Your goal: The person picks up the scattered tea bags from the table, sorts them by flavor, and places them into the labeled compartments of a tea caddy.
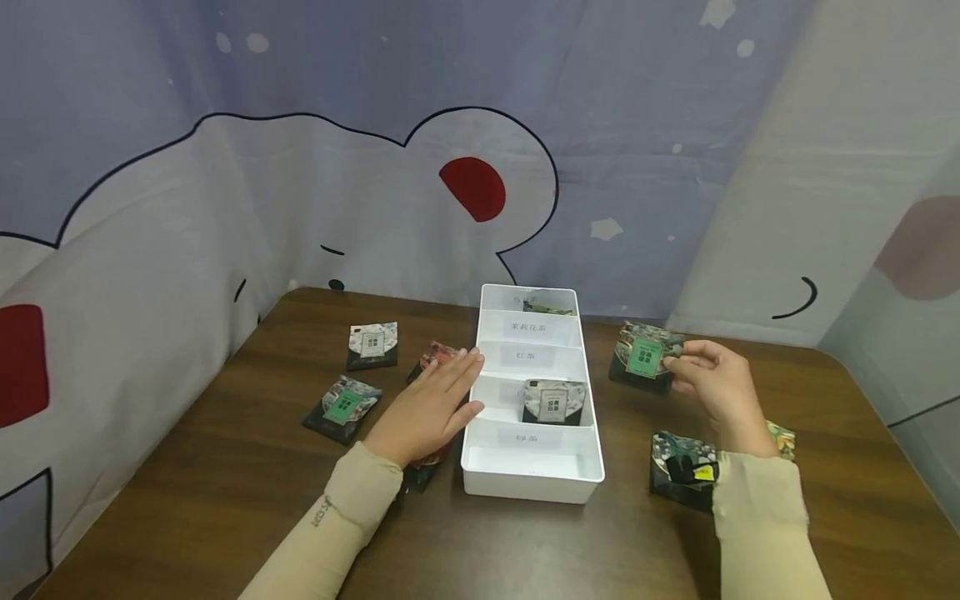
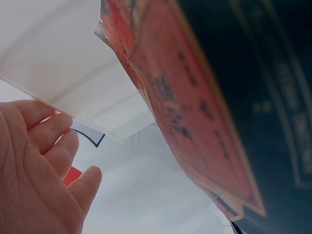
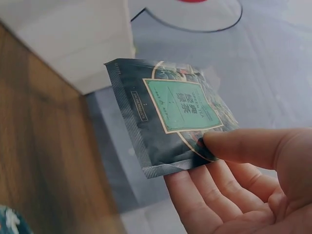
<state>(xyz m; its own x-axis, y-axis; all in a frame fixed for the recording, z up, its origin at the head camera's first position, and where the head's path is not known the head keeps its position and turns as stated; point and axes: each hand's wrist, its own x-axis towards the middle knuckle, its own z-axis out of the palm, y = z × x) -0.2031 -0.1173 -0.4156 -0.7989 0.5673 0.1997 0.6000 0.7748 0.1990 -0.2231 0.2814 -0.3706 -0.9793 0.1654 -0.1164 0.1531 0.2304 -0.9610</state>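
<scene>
My right hand (image 1: 716, 383) pinches a dark tea sachet with a green label (image 1: 643, 358) by its edge, right of the white divided box (image 1: 532, 486). In the right wrist view the thumb lies on the front of that sachet (image 3: 165, 117) and the fingers are behind it. My left hand (image 1: 427, 408) has its fingers extended, fingertips right at the box's left rim. A red-labelled sachet (image 1: 438, 353) is partly hidden beyond the left hand; a red-labelled sachet (image 2: 180, 107) looms close in the left wrist view. A white-labelled sachet (image 1: 553, 403) leans in the second-nearest compartment.
A yellow-green sachet (image 1: 547, 307) sits in the farthest compartment. On the wooden table (image 1: 247, 500), left, lie a white-labelled sachet (image 1: 372, 344) and a green-labelled one (image 1: 343, 408). Near the right wrist lies another dark sachet (image 1: 678, 479), with a yellow one (image 1: 782, 439) partly behind the sleeve. A patterned curtain (image 1: 360, 192) stands behind.
</scene>
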